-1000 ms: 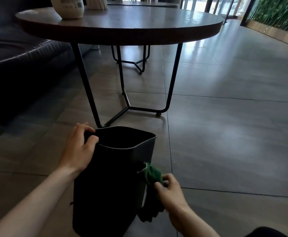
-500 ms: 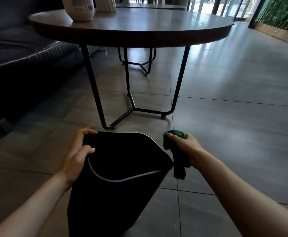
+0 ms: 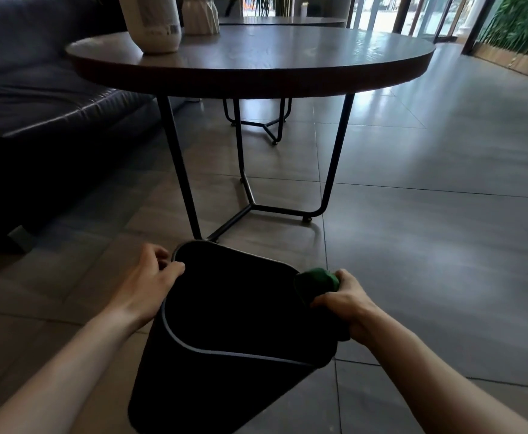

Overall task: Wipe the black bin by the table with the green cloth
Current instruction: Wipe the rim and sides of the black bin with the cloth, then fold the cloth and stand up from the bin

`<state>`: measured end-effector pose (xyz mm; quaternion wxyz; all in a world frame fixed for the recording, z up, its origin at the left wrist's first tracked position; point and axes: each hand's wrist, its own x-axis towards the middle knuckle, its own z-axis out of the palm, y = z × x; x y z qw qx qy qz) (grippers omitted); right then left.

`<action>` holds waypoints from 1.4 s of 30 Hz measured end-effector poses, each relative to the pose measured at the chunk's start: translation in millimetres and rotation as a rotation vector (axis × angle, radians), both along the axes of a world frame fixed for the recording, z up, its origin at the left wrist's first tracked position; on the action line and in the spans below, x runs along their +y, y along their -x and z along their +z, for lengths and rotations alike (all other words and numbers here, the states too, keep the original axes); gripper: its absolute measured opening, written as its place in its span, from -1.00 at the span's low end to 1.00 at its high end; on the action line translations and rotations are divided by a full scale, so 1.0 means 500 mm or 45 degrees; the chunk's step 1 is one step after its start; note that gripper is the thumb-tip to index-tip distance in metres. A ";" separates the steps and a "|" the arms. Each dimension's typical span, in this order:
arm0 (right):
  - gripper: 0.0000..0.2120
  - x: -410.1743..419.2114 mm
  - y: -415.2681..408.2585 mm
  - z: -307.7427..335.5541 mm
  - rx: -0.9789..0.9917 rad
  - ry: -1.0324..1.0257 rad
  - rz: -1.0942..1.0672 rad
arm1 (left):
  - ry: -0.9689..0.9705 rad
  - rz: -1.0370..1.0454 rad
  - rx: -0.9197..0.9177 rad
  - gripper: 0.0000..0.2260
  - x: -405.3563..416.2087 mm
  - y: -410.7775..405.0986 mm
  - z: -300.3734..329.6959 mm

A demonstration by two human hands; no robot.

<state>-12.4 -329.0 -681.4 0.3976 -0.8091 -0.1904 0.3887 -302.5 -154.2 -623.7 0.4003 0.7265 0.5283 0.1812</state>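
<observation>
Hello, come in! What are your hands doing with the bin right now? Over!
Left hand gripping black bin rim. Right hand pressing green cloth on the rim's right corner. Table leg close behind, not blocking.

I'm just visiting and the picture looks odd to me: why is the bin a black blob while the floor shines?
Head view: daylight from the far windows glares off the floor tiles and round table; the black bin sits backlit, its inside pure shadow, only the rim catching light; the green cloth reads dim; the wide lens bends edges and stretches the forearms.
</observation>
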 end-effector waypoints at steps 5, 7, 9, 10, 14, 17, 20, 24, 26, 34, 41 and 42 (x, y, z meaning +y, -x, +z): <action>-0.55 -0.038 -0.043 0.031 -0.115 -0.010 -0.161 | 0.180 0.100 -0.230 -0.84 -0.022 -0.054 -0.035; -0.54 -0.057 -0.062 0.050 -0.183 -0.001 -0.202 | 0.227 0.101 -0.281 -0.89 -0.046 -0.085 -0.055; -0.55 -0.072 -0.074 0.066 -0.264 0.018 -0.216 | 0.271 0.087 -0.295 -0.94 -0.075 -0.115 -0.076; -0.56 -0.080 -0.079 0.073 -0.319 0.038 -0.217 | 0.292 0.076 -0.299 -0.91 -0.089 -0.129 -0.084; -0.53 -0.097 -0.082 0.083 -0.475 0.060 -0.211 | 0.317 0.013 -0.270 -0.77 -0.123 -0.156 -0.098; -0.53 -0.100 -0.065 0.079 -0.514 0.016 -0.171 | 0.270 -0.050 -0.217 -0.59 -0.129 -0.156 -0.100; -0.49 -0.099 -0.055 0.083 -0.511 -0.008 -0.111 | 0.157 -0.132 -0.077 -0.39 -0.128 -0.153 -0.102; -0.54 -0.111 -0.064 0.103 -0.408 -0.039 -0.006 | 0.142 -0.244 0.156 -0.24 -0.109 -0.151 -0.106; -0.53 -0.121 -0.073 0.109 -0.442 -0.028 0.053 | 0.145 -0.271 0.222 -0.18 -0.099 -0.149 -0.103; -0.38 -0.129 -0.074 0.157 -0.762 -0.180 0.107 | -0.461 -0.514 0.371 -0.19 -0.114 -0.167 -0.018; -0.42 -0.103 -0.003 0.236 -0.735 -0.353 0.623 | -0.645 -1.026 0.166 0.02 -0.205 -0.272 0.132; -0.45 -0.103 0.003 0.240 -0.758 -0.381 0.675 | -0.616 -1.037 0.144 -0.01 -0.212 -0.275 0.137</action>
